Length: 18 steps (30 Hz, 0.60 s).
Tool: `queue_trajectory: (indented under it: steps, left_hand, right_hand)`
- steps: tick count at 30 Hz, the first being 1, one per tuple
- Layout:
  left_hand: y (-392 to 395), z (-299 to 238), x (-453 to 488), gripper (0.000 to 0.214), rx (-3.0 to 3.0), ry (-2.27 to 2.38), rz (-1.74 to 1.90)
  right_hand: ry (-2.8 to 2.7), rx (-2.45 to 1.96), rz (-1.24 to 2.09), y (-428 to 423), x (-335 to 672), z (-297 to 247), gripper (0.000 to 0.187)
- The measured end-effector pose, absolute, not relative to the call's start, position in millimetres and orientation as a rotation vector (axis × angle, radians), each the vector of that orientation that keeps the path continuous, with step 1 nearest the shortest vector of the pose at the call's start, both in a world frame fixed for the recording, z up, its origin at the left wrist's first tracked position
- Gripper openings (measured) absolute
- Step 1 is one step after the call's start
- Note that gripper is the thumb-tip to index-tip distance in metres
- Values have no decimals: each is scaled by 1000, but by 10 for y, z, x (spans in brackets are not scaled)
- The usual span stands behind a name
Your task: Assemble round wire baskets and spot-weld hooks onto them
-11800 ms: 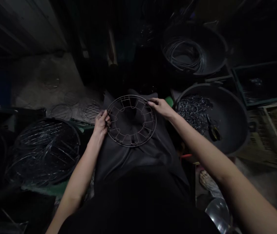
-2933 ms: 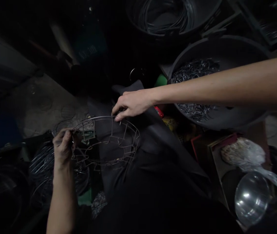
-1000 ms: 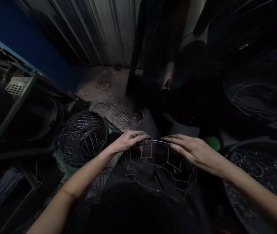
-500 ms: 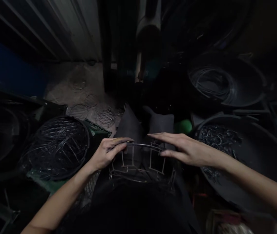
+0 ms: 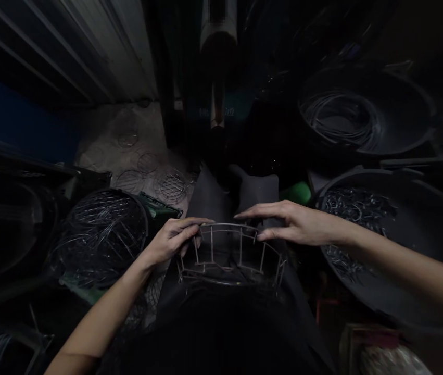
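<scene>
A round wire frame (image 5: 229, 255), two hoops joined by short upright wires, rests on my dark-trousered lap. My left hand (image 5: 172, 239) grips the upper hoop at its left side, fingers curled round the wire. My right hand (image 5: 289, 221) lies over the right side of the same hoop, fingers stretched forward and the thumb under the wire. The near half of the frame is lost in shadow against my dark clothing.
A dark basin (image 5: 404, 260) of small wire pieces sits at the right, another basin (image 5: 365, 117) with coiled wire behind it. A stack of finished wire frames (image 5: 100, 234) stands at the left. Flat wire grids (image 5: 170, 185) lie on the concrete floor by a corrugated wall.
Both hands have stayed on the upper hoop. The frame sits a little lower on my lap, and the view has shifted slightly.
</scene>
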<state>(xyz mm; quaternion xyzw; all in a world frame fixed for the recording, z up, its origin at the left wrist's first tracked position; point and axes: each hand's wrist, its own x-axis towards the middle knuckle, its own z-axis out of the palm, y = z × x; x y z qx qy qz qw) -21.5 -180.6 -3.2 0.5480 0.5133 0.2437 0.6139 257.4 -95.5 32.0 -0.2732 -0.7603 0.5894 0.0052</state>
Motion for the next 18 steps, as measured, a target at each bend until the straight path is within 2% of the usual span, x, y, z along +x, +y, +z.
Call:
queue_trajectory:
  steps: [3, 6, 9, 13, 18]
  left_hand:
    - [-1754, -201, -297, 40, 1049, 1264, 705]
    - [-1677, -484, -466, 37, 788, 1399, 946]
    - [-1614, -740, -646, 40, 535, 1328, 1104]
    - [-1528, -882, -747, 40, 409, 1325, 1204]
    - [-1361, -841, -623, 37, 393, 1325, 1217]
  right_hand:
    - [-2191, -985, 1883, -919, 2655, 208, 61]
    - [-1928, -1212, 1806, -966, 2828, 29, 56]
    - [-1719, -1357, 1838, -1131, 2920, -186, 55]
    - [-1539, -1280, 1976, -1326, 2708, -393, 54]
    - [-1354, -1209, 1851, -1319, 2407, -379, 51]
